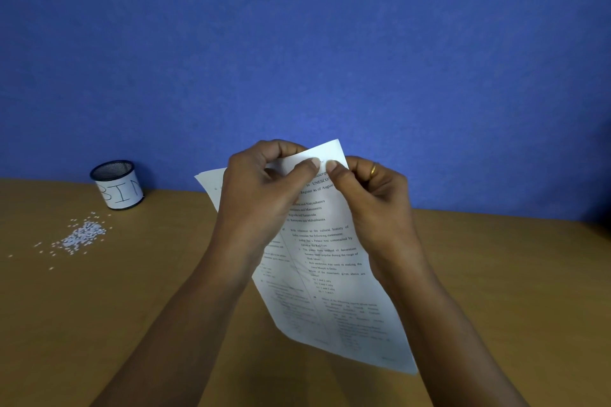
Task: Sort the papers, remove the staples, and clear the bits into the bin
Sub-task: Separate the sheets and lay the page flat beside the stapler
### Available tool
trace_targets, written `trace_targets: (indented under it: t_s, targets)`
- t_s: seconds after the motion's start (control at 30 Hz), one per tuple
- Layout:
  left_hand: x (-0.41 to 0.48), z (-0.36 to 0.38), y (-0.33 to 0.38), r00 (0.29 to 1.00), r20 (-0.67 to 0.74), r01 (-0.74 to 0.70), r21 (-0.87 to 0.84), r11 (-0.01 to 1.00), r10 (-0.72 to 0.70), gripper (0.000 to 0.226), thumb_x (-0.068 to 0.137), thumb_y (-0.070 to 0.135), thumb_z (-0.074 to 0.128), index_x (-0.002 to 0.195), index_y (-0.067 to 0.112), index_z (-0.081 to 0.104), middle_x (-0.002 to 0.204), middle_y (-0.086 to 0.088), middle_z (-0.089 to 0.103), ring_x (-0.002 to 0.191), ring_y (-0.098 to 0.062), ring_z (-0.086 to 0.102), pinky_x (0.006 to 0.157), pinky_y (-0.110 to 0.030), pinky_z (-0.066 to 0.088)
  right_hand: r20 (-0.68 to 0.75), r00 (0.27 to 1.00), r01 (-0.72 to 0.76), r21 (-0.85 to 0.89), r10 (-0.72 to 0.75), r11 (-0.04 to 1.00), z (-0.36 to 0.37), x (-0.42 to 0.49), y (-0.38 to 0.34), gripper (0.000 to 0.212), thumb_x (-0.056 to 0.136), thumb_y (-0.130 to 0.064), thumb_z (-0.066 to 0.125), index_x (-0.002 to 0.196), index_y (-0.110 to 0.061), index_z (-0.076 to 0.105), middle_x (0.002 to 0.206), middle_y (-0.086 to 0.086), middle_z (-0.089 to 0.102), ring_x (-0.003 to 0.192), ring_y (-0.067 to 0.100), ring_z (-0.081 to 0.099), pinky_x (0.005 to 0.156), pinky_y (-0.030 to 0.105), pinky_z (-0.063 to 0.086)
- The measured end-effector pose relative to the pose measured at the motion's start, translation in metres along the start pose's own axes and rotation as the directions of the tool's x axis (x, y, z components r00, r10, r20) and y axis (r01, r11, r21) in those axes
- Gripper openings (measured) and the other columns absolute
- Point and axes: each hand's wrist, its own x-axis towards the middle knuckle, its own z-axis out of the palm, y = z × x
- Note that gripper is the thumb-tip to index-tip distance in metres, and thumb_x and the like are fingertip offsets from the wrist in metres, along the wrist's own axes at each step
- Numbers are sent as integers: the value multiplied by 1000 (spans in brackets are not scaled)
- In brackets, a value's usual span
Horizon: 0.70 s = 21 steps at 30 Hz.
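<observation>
White printed papers [330, 277] hang above the wooden desk [132, 324], pinched at their top edge by the left hand [264, 195] and right hand [373, 201]; the mesh bin [117, 184] and paper bits [81, 235] sit far left.

Plain blue wall [297, 43] filling the far upper half, matte and evenly lit, darker toward the corners, wooden tabletop [132, 307] in warm brown across the near lower half, its far edge meeting the wall, soft diffuse light
</observation>
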Motion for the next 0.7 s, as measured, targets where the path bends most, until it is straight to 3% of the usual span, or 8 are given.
trace_targets:
  t_s: [0.23, 0.7]
  targets:
    - [-4, 1, 3, 1000, -26, -12, -25, 1000, 12, 7, 78, 21, 70, 74, 26, 65, 68, 11, 64, 54, 6, 57, 46, -4, 36, 12, 1000, -4, -27, 4, 1000, -1, 0, 2, 17, 89, -17, 57, 80, -10, 70, 81, 16, 72, 80, 38, 67, 71, 46, 55]
    - [-4, -2, 2, 1000, -11, 12, -44, 999, -12, 3, 78, 19, 69, 76, 21, 69, 60, 11, 62, 53, 4, 57, 46, -4, 37, 22, 1000, -10, -35, 11, 999, -1, -2, 0, 20, 89, -20, 57, 78, -11, 71, 80, 20, 70, 79, 41, 65, 70, 49, 54]
